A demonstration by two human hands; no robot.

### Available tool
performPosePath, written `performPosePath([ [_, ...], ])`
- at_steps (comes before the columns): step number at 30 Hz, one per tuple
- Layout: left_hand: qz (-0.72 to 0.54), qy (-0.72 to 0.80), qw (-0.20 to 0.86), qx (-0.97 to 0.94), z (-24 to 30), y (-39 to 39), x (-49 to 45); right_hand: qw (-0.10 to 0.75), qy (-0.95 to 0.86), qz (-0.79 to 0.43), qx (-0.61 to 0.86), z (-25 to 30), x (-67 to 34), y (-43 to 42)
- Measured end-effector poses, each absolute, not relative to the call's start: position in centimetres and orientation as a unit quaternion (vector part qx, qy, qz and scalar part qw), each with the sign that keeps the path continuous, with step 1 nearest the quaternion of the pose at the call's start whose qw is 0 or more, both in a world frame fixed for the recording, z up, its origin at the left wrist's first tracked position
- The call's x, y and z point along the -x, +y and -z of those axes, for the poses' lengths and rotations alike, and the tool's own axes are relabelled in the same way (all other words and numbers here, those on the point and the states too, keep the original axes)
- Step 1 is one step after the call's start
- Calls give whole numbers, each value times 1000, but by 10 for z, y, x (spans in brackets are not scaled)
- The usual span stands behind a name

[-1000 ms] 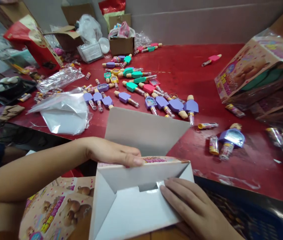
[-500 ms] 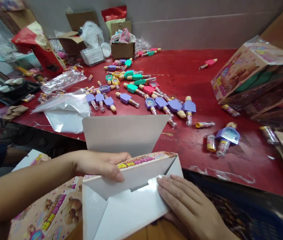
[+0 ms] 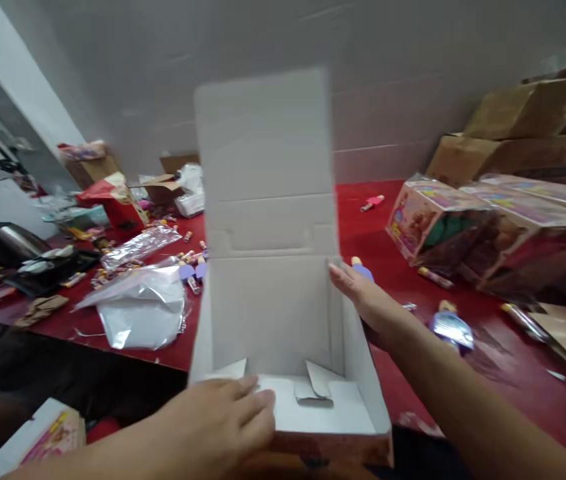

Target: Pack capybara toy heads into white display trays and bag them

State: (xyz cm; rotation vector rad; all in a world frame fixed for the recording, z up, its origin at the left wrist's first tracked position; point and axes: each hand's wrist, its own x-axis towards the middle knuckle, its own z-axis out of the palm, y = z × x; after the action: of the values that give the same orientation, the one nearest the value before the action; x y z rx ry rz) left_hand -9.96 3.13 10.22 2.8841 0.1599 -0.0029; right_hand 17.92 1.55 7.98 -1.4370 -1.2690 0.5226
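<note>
One open white box (image 3: pixel 273 313) is at the centre of the frame, the right hand (image 3: pixel 365 293) holding its right side, the left hand (image 3: pixel 227 420) with bent fingers over its front, grip unclear.

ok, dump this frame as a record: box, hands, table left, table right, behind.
box: open box, white inside, tall flap upright at the far side, two small folded tabs inside
left_hand: left hand at the near-left of the box, fingers over its near side
right_hand: right hand, fingertips at the right edge of the upright panel
table_left: clear plastic bag, red bag, kettle
table_right: wrapped printed boxes, purple piece, pink piece
behind: grey wall
</note>
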Motion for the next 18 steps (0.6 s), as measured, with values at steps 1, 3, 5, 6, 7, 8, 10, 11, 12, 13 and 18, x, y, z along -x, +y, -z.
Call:
performPosePath([
  [1,-26,55,124,-990,-96,38,93,566,-509,-247,600,-77,-183,22],
  [3,-178,161,167,-956,-85,54,86,598,-470,-297,577,-66,-187,25],
  [5,-374,335,265,-823,-81,66,81,602,-481,-312,556,-54,-184,19],
  [6,-434,389,327,-744,-81,70,77,597,-492,-315,550,-50,-182,13],
  [7,-463,409,390,-683,-81,72,72,592,-500,-312,550,-48,-179,6],
  [8,-471,407,442,-646,-83,73,66,590,-502,-300,557,-47,-176,0],
  [10,-473,394,484,-622,-85,74,53,590,-499,-244,586,-50,-172,-8],
  [11,-472,397,484,-621,-85,75,47,591,-493,-210,603,-52,-171,-10],
  [12,-469,404,483,-619,-84,76,42,591,-484,-185,618,-54,-170,-11],
  [13,-468,411,485,-614,-82,77,39,592,-472,-173,630,-55,-169,-11],
  [18,-521,436,482,-553,-70,83,33,624,-399,-199,643,-52,-163,-10],
])
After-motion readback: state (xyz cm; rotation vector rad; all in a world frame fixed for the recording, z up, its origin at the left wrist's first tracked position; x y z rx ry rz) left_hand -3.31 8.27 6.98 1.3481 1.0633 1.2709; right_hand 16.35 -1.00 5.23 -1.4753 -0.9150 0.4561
